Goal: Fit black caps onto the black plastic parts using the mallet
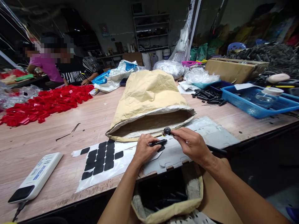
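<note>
My left hand (145, 150) is closed around a slim black plastic bar (158, 142) just above the table's near edge. My right hand (190, 144) pinches a small round black part (166, 131) at the bar's far end. Both hands hover over a grey plastic sheet (210, 133). To the left lies a white backing sheet (121, 161) carrying several black square pads (100, 158). Behind my hands a large brown paper sack (147, 96) lies on its side with its mouth open toward me.
Below the table edge stands an open sack (163, 199) with black parts inside. A white device (35, 179) rests front left. Red parts (44, 104) are piled far left, where two people sit. A blue tray (257, 102) and loose black parts (207, 95) are at right.
</note>
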`<action>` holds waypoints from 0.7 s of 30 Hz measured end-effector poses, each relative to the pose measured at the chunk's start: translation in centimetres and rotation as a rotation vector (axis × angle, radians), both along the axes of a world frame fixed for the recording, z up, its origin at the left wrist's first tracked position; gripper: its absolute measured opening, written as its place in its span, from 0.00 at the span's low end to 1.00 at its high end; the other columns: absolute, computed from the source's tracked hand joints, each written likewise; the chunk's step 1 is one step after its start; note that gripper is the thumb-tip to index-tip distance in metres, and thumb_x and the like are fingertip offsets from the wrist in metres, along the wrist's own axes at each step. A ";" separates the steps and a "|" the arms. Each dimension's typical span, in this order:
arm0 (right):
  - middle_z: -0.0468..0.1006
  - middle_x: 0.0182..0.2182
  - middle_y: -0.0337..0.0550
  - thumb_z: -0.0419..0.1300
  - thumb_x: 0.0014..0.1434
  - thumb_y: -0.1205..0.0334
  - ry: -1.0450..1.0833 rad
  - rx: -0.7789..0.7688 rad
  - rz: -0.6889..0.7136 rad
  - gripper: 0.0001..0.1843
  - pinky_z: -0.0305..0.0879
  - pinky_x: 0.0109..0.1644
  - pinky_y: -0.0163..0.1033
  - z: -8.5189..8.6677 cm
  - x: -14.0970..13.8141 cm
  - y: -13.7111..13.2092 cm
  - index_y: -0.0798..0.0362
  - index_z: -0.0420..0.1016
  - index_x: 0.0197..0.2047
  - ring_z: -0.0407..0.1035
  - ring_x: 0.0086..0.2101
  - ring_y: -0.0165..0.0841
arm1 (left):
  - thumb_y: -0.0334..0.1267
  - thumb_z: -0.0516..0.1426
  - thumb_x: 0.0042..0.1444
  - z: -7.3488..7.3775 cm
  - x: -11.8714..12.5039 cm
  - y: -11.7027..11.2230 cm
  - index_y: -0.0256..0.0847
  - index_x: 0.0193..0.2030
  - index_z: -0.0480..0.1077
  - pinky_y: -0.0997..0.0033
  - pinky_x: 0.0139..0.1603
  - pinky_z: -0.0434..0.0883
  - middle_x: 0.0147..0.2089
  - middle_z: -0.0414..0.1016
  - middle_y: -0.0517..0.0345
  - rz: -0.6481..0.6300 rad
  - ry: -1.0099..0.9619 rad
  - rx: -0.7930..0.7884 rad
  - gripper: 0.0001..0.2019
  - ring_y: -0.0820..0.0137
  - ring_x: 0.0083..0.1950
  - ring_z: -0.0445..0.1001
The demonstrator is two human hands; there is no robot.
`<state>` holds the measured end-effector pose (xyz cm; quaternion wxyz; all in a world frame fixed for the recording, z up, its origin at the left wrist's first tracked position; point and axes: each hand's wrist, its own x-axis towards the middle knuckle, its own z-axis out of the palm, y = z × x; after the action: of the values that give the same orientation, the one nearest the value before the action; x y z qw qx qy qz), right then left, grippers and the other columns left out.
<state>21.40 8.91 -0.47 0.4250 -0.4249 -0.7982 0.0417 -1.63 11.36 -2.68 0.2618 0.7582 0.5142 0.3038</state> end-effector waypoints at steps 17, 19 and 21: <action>0.82 0.42 0.43 0.59 0.65 0.68 -0.243 -0.044 -0.050 0.11 0.69 0.48 0.45 -3.4 8.3 3.5 0.48 0.80 0.47 0.72 0.41 0.38 | 0.39 0.67 0.53 0.3 -0.1 0.3 0.45 0.41 0.82 0.61 0.50 0.64 0.37 0.78 0.57 -0.002 0.046 -0.019 0.08 0.60 0.46 0.69; 0.81 0.42 0.43 0.59 0.65 0.68 -0.222 -0.068 -0.042 0.12 0.69 0.47 0.44 -3.7 8.5 3.6 0.48 0.79 0.48 0.72 0.42 0.38 | 0.40 0.66 0.54 1.1 0.0 0.0 0.45 0.41 0.81 0.60 0.50 0.64 0.37 0.78 0.56 -0.017 0.065 -0.023 0.08 0.59 0.47 0.68; 0.81 0.42 0.43 0.59 0.64 0.68 -0.224 -0.078 -0.043 0.12 0.69 0.47 0.44 -3.7 8.4 3.5 0.48 0.79 0.48 0.72 0.42 0.38 | 0.42 0.64 0.57 2.3 0.4 -1.1 0.46 0.42 0.81 0.58 0.51 0.64 0.38 0.77 0.55 -0.066 0.092 -0.012 0.08 0.58 0.47 0.69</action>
<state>29.81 12.44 -4.18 0.3171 -0.4602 -0.8291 0.0156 -1.26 10.22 -0.34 0.2519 0.7863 0.5023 0.2566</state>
